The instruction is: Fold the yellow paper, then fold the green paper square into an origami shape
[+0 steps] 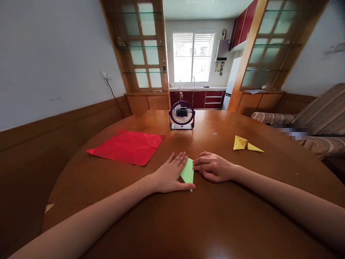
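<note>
A piece of folded light-green paper [189,172] lies on the table between my hands, its narrow tip pointing towards me. My left hand [169,174] rests flat with fingers stretched out, pressing the paper's left side, and its thumb lies across the lower tip. At the paper's right edge is my right hand [214,167], fingers bent and close together, the fingertips touching that edge. Parts of the green paper are hidden under the left fingers and thumb.
A creased red paper sheet [129,145] lies at the left of the brown table [172,230]. Folded yellow paper [244,143] sits at the right. A small purple fan [182,114] stands at the far side. A striped sofa [320,111] adjoins the table's right.
</note>
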Tool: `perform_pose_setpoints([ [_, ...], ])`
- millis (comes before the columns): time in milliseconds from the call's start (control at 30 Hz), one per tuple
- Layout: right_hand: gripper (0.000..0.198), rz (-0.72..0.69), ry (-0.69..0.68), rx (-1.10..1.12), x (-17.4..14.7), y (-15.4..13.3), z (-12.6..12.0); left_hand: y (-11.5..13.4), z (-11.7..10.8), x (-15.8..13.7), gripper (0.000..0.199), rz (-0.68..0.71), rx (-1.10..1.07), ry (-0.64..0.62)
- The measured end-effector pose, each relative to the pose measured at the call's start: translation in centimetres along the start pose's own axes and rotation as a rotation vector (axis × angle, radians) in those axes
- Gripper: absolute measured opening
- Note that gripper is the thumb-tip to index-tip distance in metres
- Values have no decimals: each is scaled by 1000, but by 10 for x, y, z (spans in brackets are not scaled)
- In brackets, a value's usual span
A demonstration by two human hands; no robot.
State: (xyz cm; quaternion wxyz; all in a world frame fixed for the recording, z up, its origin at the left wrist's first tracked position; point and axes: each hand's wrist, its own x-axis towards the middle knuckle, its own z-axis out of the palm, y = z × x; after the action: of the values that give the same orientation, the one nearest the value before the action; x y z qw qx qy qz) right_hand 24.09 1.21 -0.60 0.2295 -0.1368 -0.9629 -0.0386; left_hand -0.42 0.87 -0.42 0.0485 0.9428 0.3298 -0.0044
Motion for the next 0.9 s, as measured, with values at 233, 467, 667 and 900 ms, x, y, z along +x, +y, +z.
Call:
perform_pose_setpoints([
  [233, 30, -59, 0, -60, 5, 3, -1, -13, 0, 2, 107, 65, -41, 34],
  [467, 30, -3, 4, 51, 4, 5, 2, -17, -7, 0, 53, 39, -155, 231],
  [667, 29, 82, -48, 122, 3, 2, 1, -38, -17, -7, 36, 204, -325, 199],
  [900, 31, 79, -100, 118, 3, 2, -5, -54, -22, -8, 28, 223, -342, 201],
])
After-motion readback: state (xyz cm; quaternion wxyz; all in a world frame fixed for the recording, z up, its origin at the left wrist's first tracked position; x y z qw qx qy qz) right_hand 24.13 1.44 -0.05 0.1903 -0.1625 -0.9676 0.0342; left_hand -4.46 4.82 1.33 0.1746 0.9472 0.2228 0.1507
